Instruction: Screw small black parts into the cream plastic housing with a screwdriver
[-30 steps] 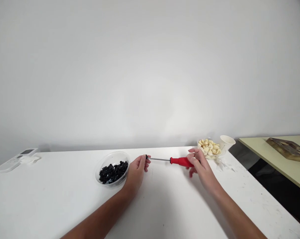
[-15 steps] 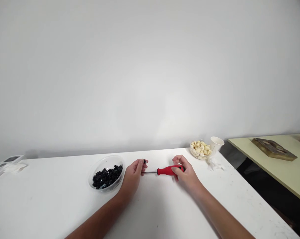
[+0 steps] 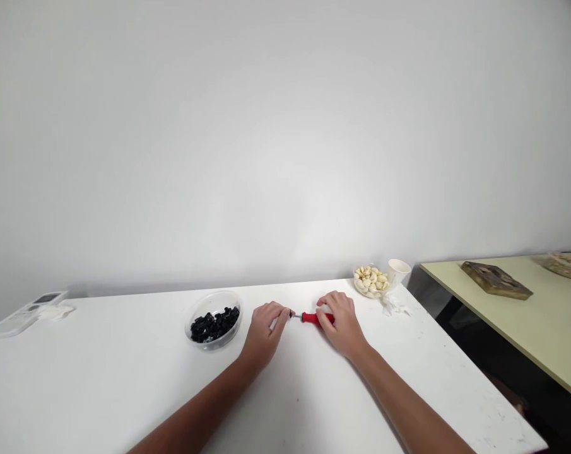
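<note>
My right hand (image 3: 341,320) is wrapped round the red handle of a screwdriver (image 3: 310,318), whose metal shaft points left. Pinched between the thumb and fingers of my left hand (image 3: 265,329) is a small black piece (image 3: 291,313). It meets the end of the shaft; whether the tip sits inside it I cannot tell. Left of that hand stands a clear round bowl (image 3: 189,328) holding many shiny small black pieces (image 3: 214,324) of the same colour.
Behind my right hand, a clear bowl of pale cream pieces (image 3: 371,280) stands beside a white paper cup (image 3: 399,270) and a crumpled plastic bag (image 3: 395,306). A white device with a display (image 3: 27,313) lies far left. A yellowish side table (image 3: 498,309) bears a worn block (image 3: 496,280).
The black piece has come to the screwdriver's shaft end, and less of the shaft shows between my hands. My right hand has turned more palm-down over the handle. The view has shifted slightly.
</note>
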Tool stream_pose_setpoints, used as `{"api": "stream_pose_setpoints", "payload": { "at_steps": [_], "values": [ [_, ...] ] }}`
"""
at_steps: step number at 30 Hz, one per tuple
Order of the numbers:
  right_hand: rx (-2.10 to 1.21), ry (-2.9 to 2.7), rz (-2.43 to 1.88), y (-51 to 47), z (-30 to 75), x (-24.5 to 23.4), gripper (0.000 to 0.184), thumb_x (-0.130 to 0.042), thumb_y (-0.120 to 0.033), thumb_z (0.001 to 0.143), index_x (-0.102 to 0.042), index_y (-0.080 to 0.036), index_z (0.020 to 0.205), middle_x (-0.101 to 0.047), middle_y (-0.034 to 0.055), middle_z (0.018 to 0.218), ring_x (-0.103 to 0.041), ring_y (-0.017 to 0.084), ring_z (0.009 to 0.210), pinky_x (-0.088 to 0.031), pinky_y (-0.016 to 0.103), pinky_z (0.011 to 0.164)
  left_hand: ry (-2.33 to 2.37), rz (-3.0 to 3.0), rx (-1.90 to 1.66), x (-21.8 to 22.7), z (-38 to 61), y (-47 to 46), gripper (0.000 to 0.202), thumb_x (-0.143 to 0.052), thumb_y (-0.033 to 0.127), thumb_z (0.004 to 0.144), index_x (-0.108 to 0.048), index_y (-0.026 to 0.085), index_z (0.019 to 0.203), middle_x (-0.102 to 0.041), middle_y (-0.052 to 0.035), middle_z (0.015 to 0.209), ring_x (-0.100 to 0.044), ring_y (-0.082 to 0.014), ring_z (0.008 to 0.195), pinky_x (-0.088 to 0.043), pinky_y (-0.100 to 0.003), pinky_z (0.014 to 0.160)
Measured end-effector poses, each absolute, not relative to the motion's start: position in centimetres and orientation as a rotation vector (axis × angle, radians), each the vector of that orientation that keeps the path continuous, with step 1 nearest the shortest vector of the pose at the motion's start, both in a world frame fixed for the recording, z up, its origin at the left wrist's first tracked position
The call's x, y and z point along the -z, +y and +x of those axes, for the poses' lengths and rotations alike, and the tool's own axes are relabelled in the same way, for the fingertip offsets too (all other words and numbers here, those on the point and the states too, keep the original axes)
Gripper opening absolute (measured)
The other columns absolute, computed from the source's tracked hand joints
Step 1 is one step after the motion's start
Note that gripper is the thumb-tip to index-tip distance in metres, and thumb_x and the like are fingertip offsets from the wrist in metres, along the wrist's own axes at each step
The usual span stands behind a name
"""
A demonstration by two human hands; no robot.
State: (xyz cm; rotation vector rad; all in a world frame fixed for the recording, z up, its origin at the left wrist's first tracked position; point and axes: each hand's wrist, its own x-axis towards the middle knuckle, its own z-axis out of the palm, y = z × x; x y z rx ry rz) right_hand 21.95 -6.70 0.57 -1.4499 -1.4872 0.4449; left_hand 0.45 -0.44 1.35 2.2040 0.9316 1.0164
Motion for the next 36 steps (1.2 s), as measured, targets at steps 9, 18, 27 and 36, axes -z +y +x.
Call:
{"api": "stream_pose_setpoints", "payload": {
  "at_steps": [9,18,27,36],
  "values": [
    [-0.684,-1.588,-1.33,-8.0,15.2,-4.0,0.037,-0.038,-0.041,0.107,-0.047,-0.023,0.076,-0.052,-0.0029,0.072,-0.044,0.016,0.067,-0.035,0.034,0.082,0.908,2.157,-1.104,-5.1,-0.5,-3.3,0.033,-0.048,0.036,0.104,-0.071,0.022,0.085,-0.073,-0.0042,0.089,-0.064,-0.0222,0.089,-0.047,-0.036,0.087],
    [-1.212,-1.396,-1.107,-8.5,11.8,-2.4,0.04,-0.04,-0.047,0.105,-0.043,-0.022,0.075,-0.048,-0.0028,0.065,-0.044,0.014,0.063,-0.037,0.028,0.064,0.931,2.123,-0.923,-4.0,-5.9,-4.8,0.028,-0.058,0.04,0.1,-0.064,0.024,0.123,-0.072,-0.0042,0.099,-0.065,-0.0169,0.076,-0.052,-0.025,0.063],
    [-1.36,-1.352,-1.036,-8.7,11.9,-0.5,0.041,-0.045,-0.054,0.103,-0.044,-0.022,0.076,-0.041,-0.0038,0.069,-0.036,0.013,0.064,-0.03,0.027,0.061,0.821,2.407,-0.788,-1.8,-7.7,-3.2,0.019,-0.053,0.035,0.103,-0.067,0.027,0.113,-0.075,-0.0028,0.098,-0.07,-0.0189,0.086,-0.054,-0.027,0.078],
    [-1.215,-1.367,-1.081,-8.4,11.1,0.1,0.034,-0.039,-0.047,0.105,-0.04,-0.023,0.081,-0.043,-0.0033,0.072,-0.039,0.014,0.067,-0.034,0.029,0.065,0.944,2.253,-0.681,-1.4,-6.5,-4.0,0.032,-0.042,0.045,0.105,-0.059,0.025,0.087,-0.064,0.0018,0.075,-0.062,-0.0165,0.068,-0.047,-0.024,0.065]
  ]
}}
